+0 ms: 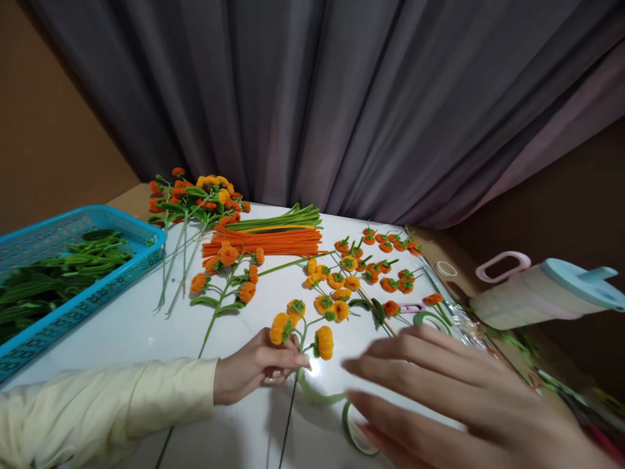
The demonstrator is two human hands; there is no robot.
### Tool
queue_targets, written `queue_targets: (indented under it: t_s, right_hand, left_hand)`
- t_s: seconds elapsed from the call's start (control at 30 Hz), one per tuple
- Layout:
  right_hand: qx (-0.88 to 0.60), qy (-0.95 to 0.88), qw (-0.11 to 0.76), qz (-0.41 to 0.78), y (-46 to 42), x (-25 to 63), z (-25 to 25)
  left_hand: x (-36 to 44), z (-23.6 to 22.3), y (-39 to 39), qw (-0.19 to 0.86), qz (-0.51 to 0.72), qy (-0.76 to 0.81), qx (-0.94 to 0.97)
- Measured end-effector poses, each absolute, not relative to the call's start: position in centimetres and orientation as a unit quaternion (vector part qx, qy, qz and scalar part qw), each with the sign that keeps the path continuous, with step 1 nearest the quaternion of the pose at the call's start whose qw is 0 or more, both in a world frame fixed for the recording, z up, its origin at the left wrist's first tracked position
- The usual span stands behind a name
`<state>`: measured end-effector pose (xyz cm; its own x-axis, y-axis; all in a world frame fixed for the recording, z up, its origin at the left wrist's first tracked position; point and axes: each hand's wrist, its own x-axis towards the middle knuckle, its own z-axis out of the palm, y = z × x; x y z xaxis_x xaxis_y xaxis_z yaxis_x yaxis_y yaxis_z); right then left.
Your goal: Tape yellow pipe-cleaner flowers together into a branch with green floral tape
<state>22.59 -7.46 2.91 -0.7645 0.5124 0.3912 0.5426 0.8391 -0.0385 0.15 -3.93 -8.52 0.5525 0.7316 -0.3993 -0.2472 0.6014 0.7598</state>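
Observation:
My left hand (266,365), below a cream sleeve, pinches the stem of a small artificial flower branch (324,342). Its fuzzy yellow-orange blooms stand above my fingers. A loose strip of green tape (315,391) curves from the stem toward a roll of green tape (359,430) on the table. My right hand (439,391), slightly blurred, hovers at the lower right with fingers stretched and apart. It partly covers the tape roll and holds nothing that shows. Close beyond my hands lie loose yellow flower heads (340,309).
A finished-looking orange branch (219,296), orange pipe cleaners (263,241) and green ones (293,217) lie farther back. At left stands a blue basket (146,260) of green leaves. A flower bunch (195,195) lies behind. Orange flower heads (389,284) and a tumbler (532,296) are at right.

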Motion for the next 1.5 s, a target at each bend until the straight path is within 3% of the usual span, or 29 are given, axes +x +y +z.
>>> queue_targets:
  t_s: [0.2, 0.6, 0.87, 1.2, 1.27, 1.37, 1.5]
  right_hand:
    - [-0.225, -0.956, 0.165, -0.085, -4.7, 16.0, 2.1]
    - [-0.238, -0.964, 0.078, -0.095, -4.1, 16.3, 1.3]
    - [-0.253, -0.951, 0.134, -0.114, -4.0, 15.9, 0.0]
    - [-0.235, -0.961, 0.116, -0.090, -4.0, 16.3, 1.5]
    - [-0.270, -0.952, 0.135, -0.056, -4.5, 17.3, 2.2]
    - [-0.350, -0.917, 0.171, 0.092, -5.8, 19.3, 2.4]
    - [-0.430, -0.842, 0.132, 0.298, -7.0, 20.1, 0.0]
  left_hand:
    - [0.2, -8.8, -4.2, 0.821, 0.319, 0.353, 0.316]
    - [0.3, -8.2, -4.0, 0.825, 0.313, 0.340, 0.327]
    - [0.2, -8.2, -3.9, 0.819, 0.310, 0.334, 0.349]
    - [0.1, -8.4, -4.0, 0.791, 0.322, 0.343, 0.391]
    - [0.1, -8.2, -4.0, 0.795, 0.316, 0.347, 0.384]
    - [0.1, -7.8, -3.9, 0.799, 0.308, 0.353, 0.376]
    - [-0.1, -7.9, -3.9, 0.804, 0.302, 0.363, 0.362]
